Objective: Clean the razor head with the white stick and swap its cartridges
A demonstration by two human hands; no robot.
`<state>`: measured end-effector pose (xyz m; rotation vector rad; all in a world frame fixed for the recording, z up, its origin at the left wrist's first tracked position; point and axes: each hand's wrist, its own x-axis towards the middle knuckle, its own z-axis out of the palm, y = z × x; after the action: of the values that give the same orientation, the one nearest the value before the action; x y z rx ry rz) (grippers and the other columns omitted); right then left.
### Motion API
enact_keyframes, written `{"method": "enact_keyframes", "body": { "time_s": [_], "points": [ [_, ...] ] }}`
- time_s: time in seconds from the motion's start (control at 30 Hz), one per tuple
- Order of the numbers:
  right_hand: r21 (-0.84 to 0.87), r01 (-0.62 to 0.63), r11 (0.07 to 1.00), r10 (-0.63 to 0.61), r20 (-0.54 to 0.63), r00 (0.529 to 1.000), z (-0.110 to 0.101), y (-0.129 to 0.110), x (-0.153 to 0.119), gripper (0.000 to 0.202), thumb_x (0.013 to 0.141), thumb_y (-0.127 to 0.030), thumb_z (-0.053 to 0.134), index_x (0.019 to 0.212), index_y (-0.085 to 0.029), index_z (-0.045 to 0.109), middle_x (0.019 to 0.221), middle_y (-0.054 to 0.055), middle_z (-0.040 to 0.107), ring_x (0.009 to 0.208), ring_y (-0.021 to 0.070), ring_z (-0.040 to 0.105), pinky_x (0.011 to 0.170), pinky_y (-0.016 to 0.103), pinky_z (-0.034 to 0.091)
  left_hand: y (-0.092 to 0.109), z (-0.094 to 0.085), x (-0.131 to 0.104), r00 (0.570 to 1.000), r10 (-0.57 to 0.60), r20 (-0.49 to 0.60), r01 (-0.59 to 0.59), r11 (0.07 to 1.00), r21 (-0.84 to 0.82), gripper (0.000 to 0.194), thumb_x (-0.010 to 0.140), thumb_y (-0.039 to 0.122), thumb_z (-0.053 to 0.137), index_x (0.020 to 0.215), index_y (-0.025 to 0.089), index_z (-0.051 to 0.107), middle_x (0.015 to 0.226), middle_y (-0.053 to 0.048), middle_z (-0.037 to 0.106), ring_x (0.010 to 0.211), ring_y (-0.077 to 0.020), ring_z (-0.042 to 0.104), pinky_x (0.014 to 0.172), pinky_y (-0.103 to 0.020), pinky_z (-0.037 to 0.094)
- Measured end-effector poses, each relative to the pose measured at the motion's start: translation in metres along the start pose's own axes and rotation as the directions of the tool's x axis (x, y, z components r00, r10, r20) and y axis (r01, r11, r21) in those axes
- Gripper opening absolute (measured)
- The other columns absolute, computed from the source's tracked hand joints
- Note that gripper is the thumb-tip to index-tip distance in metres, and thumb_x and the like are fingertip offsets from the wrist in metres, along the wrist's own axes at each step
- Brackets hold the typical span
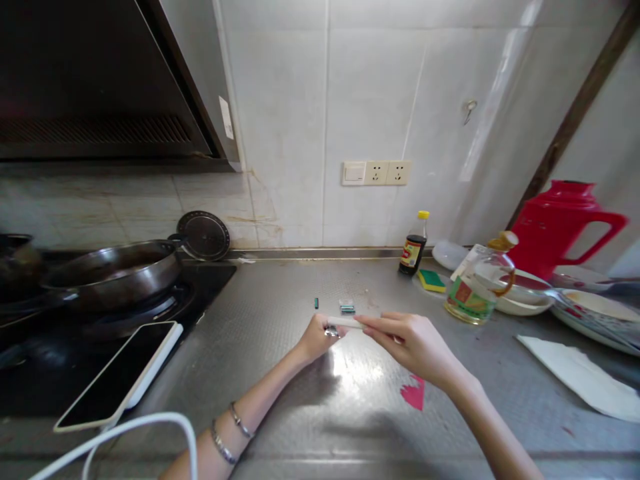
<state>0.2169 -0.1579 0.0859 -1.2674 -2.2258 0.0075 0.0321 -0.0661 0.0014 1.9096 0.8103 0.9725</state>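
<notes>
My left hand (318,339) is closed round a thin white strip (343,322) above the middle of the counter. A small shiny silver piece (331,331) shows at its fingers; its kind I cannot make out. My right hand (407,343) has its fingers pressed together on the right end of the same strip. Just behind the hands lie a small clear case (347,306) with a green-and-black insert and, left of it, a small dark green-edged piece (316,303). A torn pink paper scrap (413,393) lies below my right hand.
A phone (120,377) with a white cable (150,420) lies at the left, beside a steel pan (117,273) on the stove. To the right stand a soy sauce bottle (413,247), a sponge (432,281), an oil jug (473,293), a red thermos (555,230), dishes and a white paper (580,377).
</notes>
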Motion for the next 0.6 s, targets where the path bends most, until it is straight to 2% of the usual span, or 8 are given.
{"method": "enact_keyframes", "body": {
  "time_s": [0.13, 0.27, 0.4, 0.53, 0.6],
  "points": [
    [-0.014, 0.033, 0.999, -0.032, 0.054, 0.998, -0.0008, -0.0022, -0.0009, 0.034, 0.090, -0.040, 0.041, 0.112, -0.029, 0.064, 0.060, 0.000, 0.060, 0.047, 0.0089, 0.048, 0.048, 0.021, 0.026, -0.0052, 0.0002, 0.0013, 0.997, 0.053, 0.051, -0.054, 0.998, 0.027, 0.039, 0.071, 0.037, 0.053, 0.043, 0.017, 0.033, 0.045, 0.006, 0.026, 0.047, -0.0061, 0.024, 0.046, -0.023, 0.017],
    [-0.069, -0.014, 0.998, 0.014, -0.002, 1.000, -0.0016, -0.0023, -0.0013, 0.033, 0.089, -0.042, 0.041, 0.110, -0.030, 0.065, 0.059, 0.001, 0.059, 0.047, 0.0102, 0.049, 0.048, 0.022, 0.026, -0.0035, -0.0003, 0.0011, 1.000, 0.009, 0.024, -0.010, 1.000, 0.024, 0.036, 0.071, 0.036, 0.052, 0.045, 0.017, 0.036, 0.045, 0.006, 0.028, 0.046, -0.0063, 0.025, 0.045, -0.023, 0.018],
    [-0.017, 0.010, 1.000, -0.010, 0.045, 0.999, -0.0020, -0.0007, -0.0019, 0.034, 0.089, -0.041, 0.041, 0.110, -0.029, 0.065, 0.058, 0.001, 0.059, 0.047, 0.0103, 0.049, 0.048, 0.022, 0.027, -0.0001, -0.0003, 0.0001, 0.998, 0.029, 0.053, -0.030, 0.999, 0.030, 0.040, 0.074, 0.038, 0.051, 0.044, 0.017, 0.034, 0.046, 0.006, 0.025, 0.047, -0.0065, 0.024, 0.047, -0.024, 0.016],
    [-0.038, -0.065, 0.997, 0.063, -0.045, 0.997, -0.0023, 0.0029, -0.0039, 0.034, 0.088, -0.042, 0.042, 0.108, -0.029, 0.066, 0.059, 0.001, 0.060, 0.048, 0.0109, 0.049, 0.047, 0.022, 0.027, 0.0023, 0.0001, -0.0003, 1.000, -0.011, 0.009, 0.011, 1.000, 0.018, 0.042, 0.075, 0.039, 0.050, 0.044, 0.017, 0.032, 0.046, 0.006, 0.023, 0.047, -0.0061, 0.022, 0.046, -0.023, 0.016],
    [0.030, -0.070, 0.997, 0.070, -0.005, 0.998, -0.0030, 0.0040, -0.0055, 0.035, 0.089, -0.042, 0.042, 0.111, -0.028, 0.065, 0.060, 0.001, 0.061, 0.050, 0.0109, 0.050, 0.048, 0.021, 0.029, 0.0035, 0.0000, -0.0003, 1.000, 0.008, 0.017, -0.008, 1.000, 0.017, 0.043, 0.075, 0.039, 0.050, 0.043, 0.018, 0.030, 0.046, 0.006, 0.022, 0.047, -0.0060, 0.022, 0.046, -0.023, 0.015]
  ]
}}
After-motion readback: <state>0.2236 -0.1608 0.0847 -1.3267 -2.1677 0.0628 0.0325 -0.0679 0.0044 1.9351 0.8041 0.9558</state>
